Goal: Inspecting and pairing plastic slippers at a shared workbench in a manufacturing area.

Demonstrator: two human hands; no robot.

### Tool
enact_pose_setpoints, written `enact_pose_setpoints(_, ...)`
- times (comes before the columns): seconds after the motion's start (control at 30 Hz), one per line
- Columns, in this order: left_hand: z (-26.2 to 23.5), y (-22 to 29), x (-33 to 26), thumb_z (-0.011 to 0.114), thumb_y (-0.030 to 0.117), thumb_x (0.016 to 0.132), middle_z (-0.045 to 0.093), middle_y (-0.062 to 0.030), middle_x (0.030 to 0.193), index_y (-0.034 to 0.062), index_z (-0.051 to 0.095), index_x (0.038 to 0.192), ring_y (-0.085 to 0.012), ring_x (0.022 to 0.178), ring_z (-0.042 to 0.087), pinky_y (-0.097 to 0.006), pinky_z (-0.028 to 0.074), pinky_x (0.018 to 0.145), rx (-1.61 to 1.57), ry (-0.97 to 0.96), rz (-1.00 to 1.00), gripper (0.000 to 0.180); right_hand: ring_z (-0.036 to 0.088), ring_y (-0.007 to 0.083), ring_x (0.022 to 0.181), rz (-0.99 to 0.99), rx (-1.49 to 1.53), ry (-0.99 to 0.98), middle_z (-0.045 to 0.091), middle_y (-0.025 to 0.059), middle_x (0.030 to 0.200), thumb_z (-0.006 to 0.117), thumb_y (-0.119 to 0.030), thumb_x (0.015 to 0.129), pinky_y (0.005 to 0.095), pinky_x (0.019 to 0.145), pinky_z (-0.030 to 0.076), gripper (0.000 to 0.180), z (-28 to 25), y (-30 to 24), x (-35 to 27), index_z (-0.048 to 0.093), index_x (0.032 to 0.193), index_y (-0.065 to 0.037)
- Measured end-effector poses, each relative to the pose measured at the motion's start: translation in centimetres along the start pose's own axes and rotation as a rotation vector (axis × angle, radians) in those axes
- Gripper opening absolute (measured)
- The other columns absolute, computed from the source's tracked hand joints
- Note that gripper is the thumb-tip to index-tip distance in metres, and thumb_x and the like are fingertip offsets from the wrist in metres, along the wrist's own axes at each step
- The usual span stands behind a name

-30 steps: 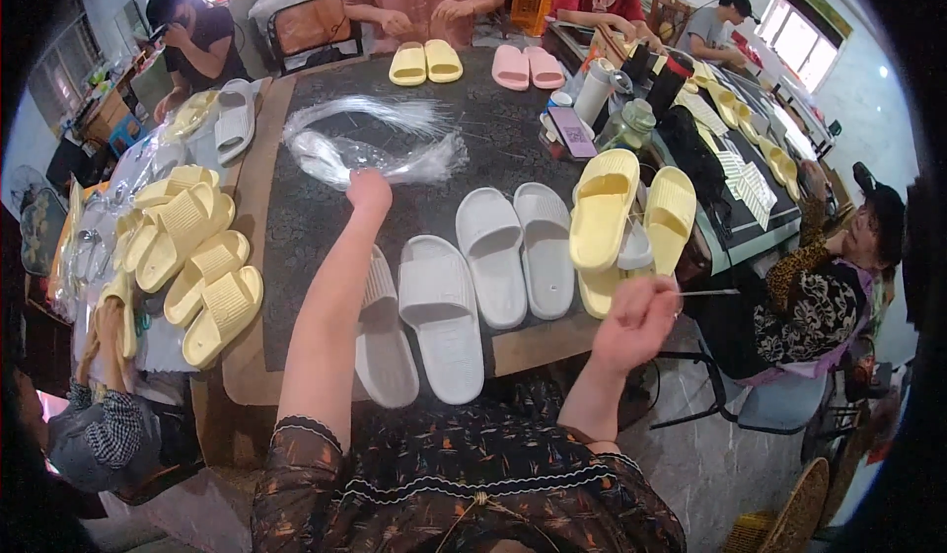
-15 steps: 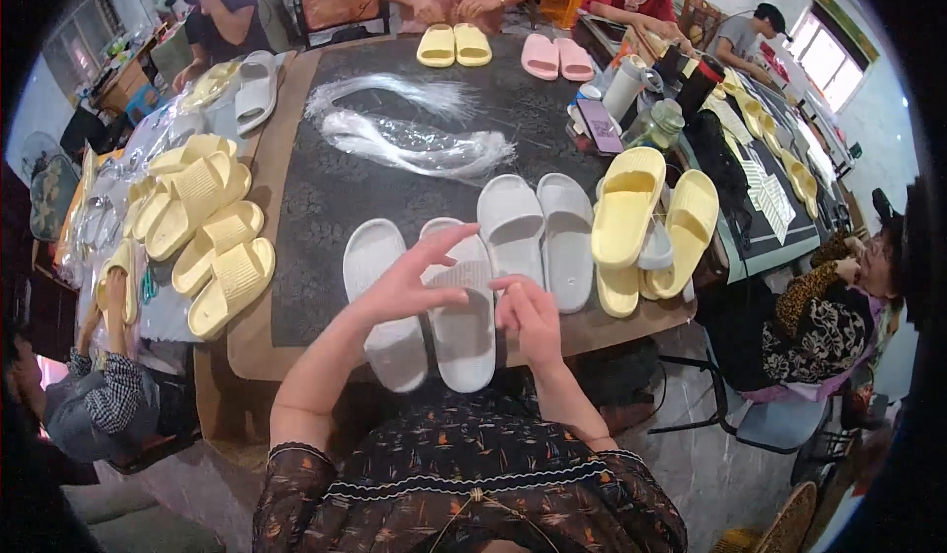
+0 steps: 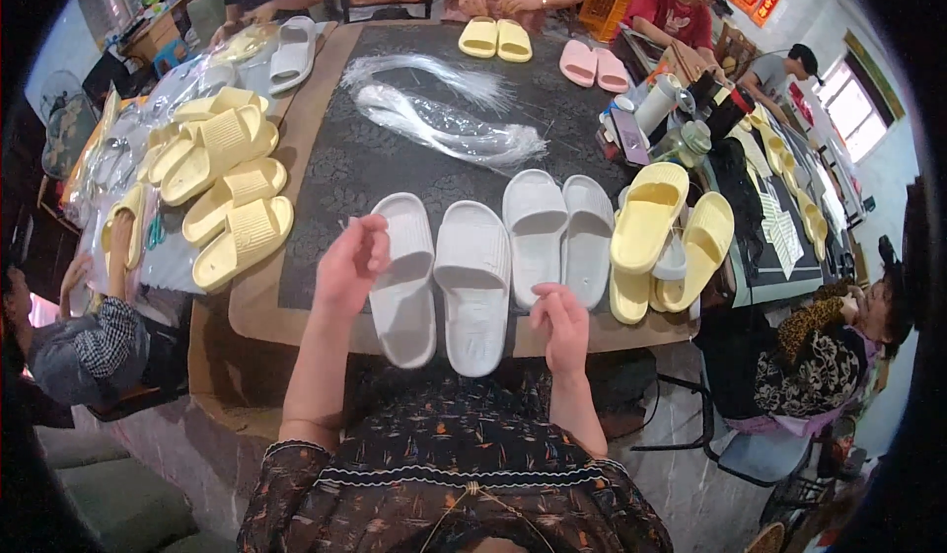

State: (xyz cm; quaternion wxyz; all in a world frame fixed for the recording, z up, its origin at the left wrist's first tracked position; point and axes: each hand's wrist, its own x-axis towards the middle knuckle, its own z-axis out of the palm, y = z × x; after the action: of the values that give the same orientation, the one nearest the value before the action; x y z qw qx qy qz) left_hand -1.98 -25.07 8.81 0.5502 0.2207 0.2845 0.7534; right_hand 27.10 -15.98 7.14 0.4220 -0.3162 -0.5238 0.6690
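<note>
Two light grey slide sandals lie side by side at the table's near edge: a left grey slipper (image 3: 406, 287) and a right grey slipper (image 3: 475, 292), their heels toward me. My left hand (image 3: 353, 265) is raised at the outer side of the left slipper, fingers curled together; a tiny pale bit shows at its fingertips, too small to name. My right hand (image 3: 560, 328) is near the heel of another grey slipper (image 3: 587, 247), its fingers bent in and pressed together. What the right fingers pinch, if anything, cannot be made out.
Beyond the slippers lies a bundle of clear thread (image 3: 444, 129) on the dark table mat (image 3: 326, 188). Yellow slippers (image 3: 651, 218) are stacked at right, more yellow slippers (image 3: 242, 237) at left. Bottles and a phone (image 3: 627, 137) stand back right. Several people sit around.
My left hand has gone from over the right slipper, fingers spread, to beside the left slipper with fingers curled. My right hand has moved right, away from the slipper. The view has shifted.
</note>
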Motion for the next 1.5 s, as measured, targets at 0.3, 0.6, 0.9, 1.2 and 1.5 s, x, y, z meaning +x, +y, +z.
enact_pose_setpoints(0.3, 2.1, -3.4, -1.2, 0.036, 0.032, 0.1, 0.052, -0.0009, 0.079, -0.0003, 0.055, 0.114, -0.0099, 0.067, 0.043, -0.023, 0.036, 0.062, 0.212, 0.062, -0.122, 0.04, 0.05, 0.0224, 0.1, -0.352, -0.381, -0.228, 0.057, 0.0122, 0.102, 0.042, 0.002, 0.083, 0.0323, 0.09, 0.037, 0.03, 3.0, -2.7, 0.7, 0.061, 0.106, 0.001)
enact_pose_setpoints(0.6, 4.8, -3.6, -3.6, 0.03, 0.043, 0.1, 0.057, -0.0061, 0.115, 0.0042, 0.046, 0.131, -0.0151, 0.104, 0.052, -0.033, 0.045, 0.086, 0.164, 0.122, -0.301, 0.052, 0.053, 0.0199, 0.089, -0.641, -0.358, 0.014, 0.055, 0.0124, 0.097, 0.038, 0.003, 0.081, 0.0299, 0.078, 0.041, 0.029, 3.6, -0.4, -0.4, 0.06, 0.099, 0.0)
enact_pose_setpoints(0.9, 5.6, -5.1, -4.0, 0.025, 0.044, 0.101, 0.045, -0.0103, 0.136, 0.008, 0.034, 0.142, -0.0231, 0.125, 0.04, -0.038, 0.028, 0.107, 0.349, 0.092, -0.193, 0.056, 0.047, 0.0131, 0.054, -0.086, -0.531, -0.429, 0.052, 0.005, 0.066, 0.071, -0.022, 0.079, 0.03, 0.051, 0.039, 0.025, 9.2, 2.0, -1.0, 0.062, 0.091, -0.001)
enact_pose_setpoints(1.2, 4.6, -6.6, -4.3, 0.027, 0.046, 0.099, 0.047, -0.0141, 0.134, 0.0054, 0.03, 0.142, -0.0196, 0.124, 0.043, -0.036, 0.029, 0.105, 0.428, 0.169, -0.048, 0.059, 0.053, 0.0096, 0.061, 0.036, -0.383, -0.499, 0.06, 0.0029, 0.074, 0.066, -0.016, 0.085, 0.0269, 0.055, 0.042, 0.016, 8.6, 4.3, -1.1, 0.062, 0.083, -0.001)
enact_pose_setpoints(1.5, 0.7, -2.9, -2.6, 0.04, 0.037, 0.098, 0.054, -0.0206, 0.121, 0.0029, 0.028, 0.142, -0.0218, 0.103, 0.057, -0.031, 0.046, 0.088, 0.359, 0.114, -0.057, 0.056, 0.049, 0.0054, 0.057, 0.543, 0.034, -0.618, 0.061, 0.0054, 0.069, 0.057, -0.013, 0.091, 0.0205, 0.051, 0.038, 0.015, 5.8, 2.2, -1.0, 0.057, 0.079, -0.004)
